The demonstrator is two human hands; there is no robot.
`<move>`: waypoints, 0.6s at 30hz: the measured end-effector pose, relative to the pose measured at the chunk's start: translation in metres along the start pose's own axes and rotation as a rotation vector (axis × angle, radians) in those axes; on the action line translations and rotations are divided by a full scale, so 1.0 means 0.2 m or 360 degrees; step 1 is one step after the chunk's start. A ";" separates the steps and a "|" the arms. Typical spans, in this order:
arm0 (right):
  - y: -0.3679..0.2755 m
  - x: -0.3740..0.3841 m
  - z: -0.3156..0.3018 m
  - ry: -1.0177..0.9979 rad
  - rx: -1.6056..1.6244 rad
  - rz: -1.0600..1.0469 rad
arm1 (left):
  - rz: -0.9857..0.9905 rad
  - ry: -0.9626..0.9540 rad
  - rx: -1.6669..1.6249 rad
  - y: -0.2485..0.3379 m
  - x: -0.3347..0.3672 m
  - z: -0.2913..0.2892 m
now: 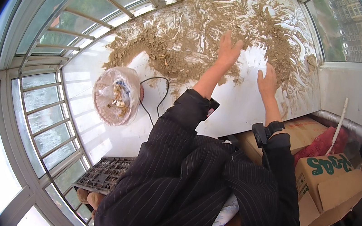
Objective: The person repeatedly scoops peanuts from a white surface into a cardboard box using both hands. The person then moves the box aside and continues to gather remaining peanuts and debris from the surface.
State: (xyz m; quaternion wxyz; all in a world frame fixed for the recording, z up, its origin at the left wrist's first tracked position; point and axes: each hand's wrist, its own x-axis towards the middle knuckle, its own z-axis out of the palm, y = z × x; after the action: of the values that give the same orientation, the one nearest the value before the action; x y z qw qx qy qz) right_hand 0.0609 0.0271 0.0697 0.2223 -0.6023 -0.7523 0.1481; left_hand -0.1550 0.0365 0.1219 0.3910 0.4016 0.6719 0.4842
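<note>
Both grips open, nothing held: left hand (228, 50) flat, fingers spread on the sandy brown crumbs (184, 54); right hand (267, 82) palm-down on a bare white patch of the desk (236, 106). Crumbs all around the left, beyond and right of the right. Near the left forearm, a black cable (158, 96); farther left, a bag-lined bowl (116, 95).

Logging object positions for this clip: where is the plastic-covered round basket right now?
In the head view, the plastic-covered basket sits on the white ledge to the person's left, beside a black cable and just below the spread sandy material.
</note>
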 end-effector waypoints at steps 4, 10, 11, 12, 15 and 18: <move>0.05 0.02 0.19 -0.0167 -0.0141 0.0004 | -0.0021 0.0139 0.0043 -0.08 0.26 -0.09; 0.09 0.17 0.31 -0.0152 -0.0244 -0.0011 | 0.0120 0.0349 0.0164 -0.24 0.71 -0.17; 0.09 0.18 0.33 -0.0121 -0.0290 -0.0073 | 0.0088 0.0373 0.0359 -0.26 0.80 -0.17; 0.09 0.20 0.35 -0.0087 -0.0340 -0.0092 | 0.0120 0.0436 0.0416 -0.29 0.88 -0.17; 0.09 0.20 0.39 -0.0075 -0.0417 -0.0036 | 0.0186 0.0648 0.0608 -0.35 1.13 -0.21; 0.08 0.20 0.39 -0.0102 -0.0412 -0.0011 | 0.0222 0.0912 0.0845 -0.39 1.34 -0.24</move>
State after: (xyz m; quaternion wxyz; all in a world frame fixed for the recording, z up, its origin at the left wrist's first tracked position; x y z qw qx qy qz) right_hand 0.0279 0.0736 0.0015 0.1192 -0.6183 -0.7738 0.0683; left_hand -0.3121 0.2507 0.0209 0.0365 0.3820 0.8267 0.4114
